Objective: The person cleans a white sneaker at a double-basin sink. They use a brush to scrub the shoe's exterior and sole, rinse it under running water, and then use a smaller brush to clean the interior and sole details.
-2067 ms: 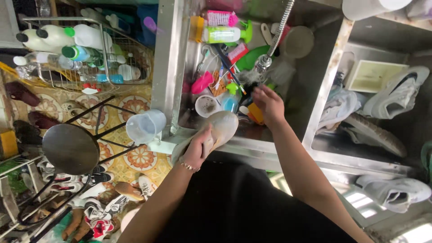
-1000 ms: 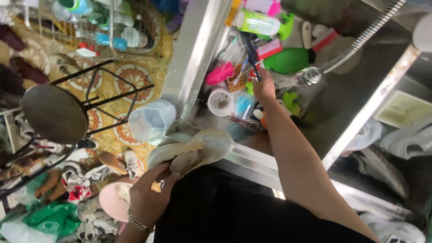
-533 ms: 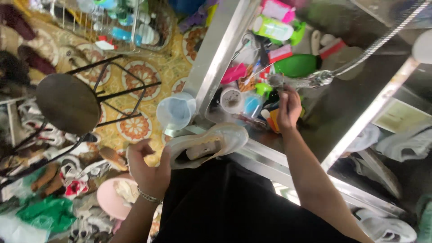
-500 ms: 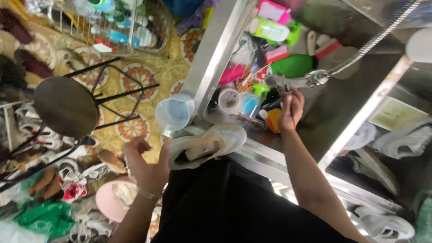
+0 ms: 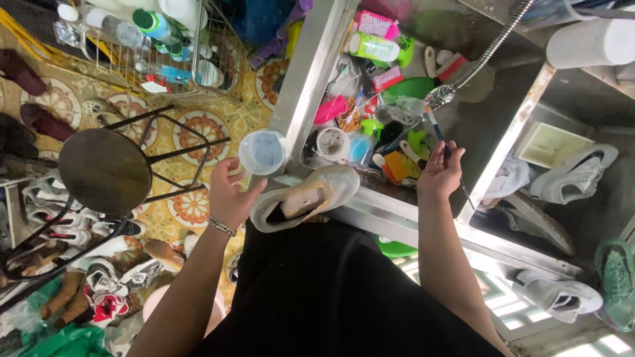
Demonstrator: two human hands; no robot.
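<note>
Green shoe (image 5: 618, 281) cut by edge

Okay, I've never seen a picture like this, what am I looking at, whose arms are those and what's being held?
This is one camera worn on a person's head, looking straight down. The two bare arms are that person's own. The left hand is open beside a pale shoe that rests on the edge of a metal sink, next to a clear plastic cup. The right hand holds a thin brush under a hose nozzle. The sink holds brushes, bottles and small cups. More shoes lie in the compartment to the right, and a round stool stands on the patterned floor.
</note>
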